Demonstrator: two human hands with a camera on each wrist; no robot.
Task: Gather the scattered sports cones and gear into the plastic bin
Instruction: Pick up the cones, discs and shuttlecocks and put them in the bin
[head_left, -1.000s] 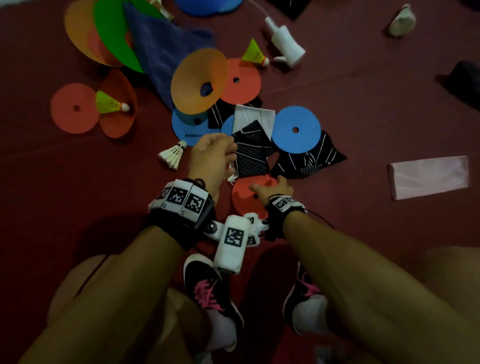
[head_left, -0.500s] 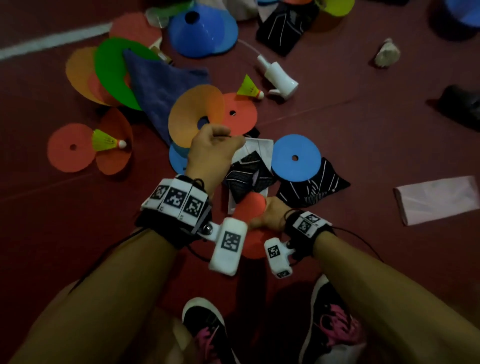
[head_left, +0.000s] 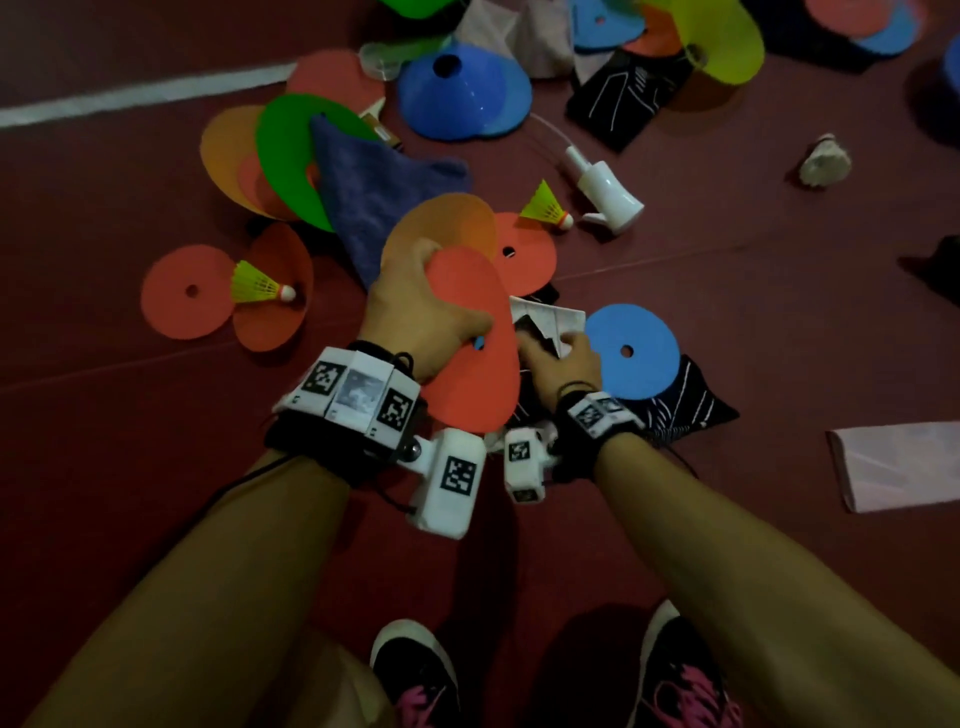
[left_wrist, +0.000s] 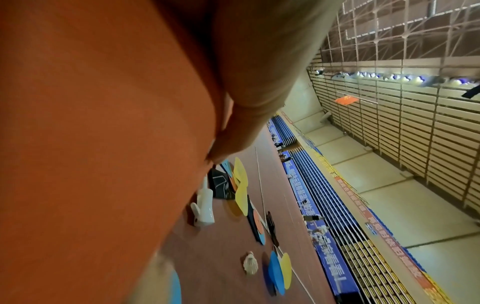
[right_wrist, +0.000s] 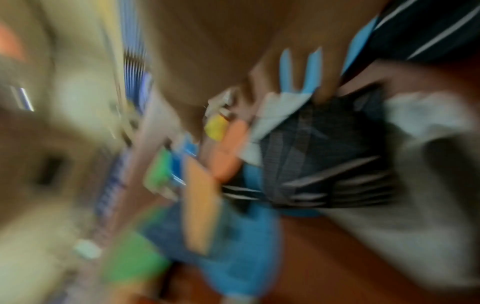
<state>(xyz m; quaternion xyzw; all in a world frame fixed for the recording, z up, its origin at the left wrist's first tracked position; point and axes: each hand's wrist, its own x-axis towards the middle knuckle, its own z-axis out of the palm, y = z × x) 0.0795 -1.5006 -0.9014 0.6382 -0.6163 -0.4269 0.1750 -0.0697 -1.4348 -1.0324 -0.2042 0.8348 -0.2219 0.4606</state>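
Left hand (head_left: 415, 317) grips red disc (head_left: 478, 343), tilted on edge; right hand (head_left: 558, 358) fingers pinching black-white cloth (head_left: 545, 319) just right of it.

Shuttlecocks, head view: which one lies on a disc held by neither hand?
The yellow-green shuttlecock at far left, lying across two red-orange flat discs. The other yellow one only borders a disc; the white one lies on bare floor.

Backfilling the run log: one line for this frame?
left hand: holds red disc | right hand: grips black-white cloth | bin: not visible
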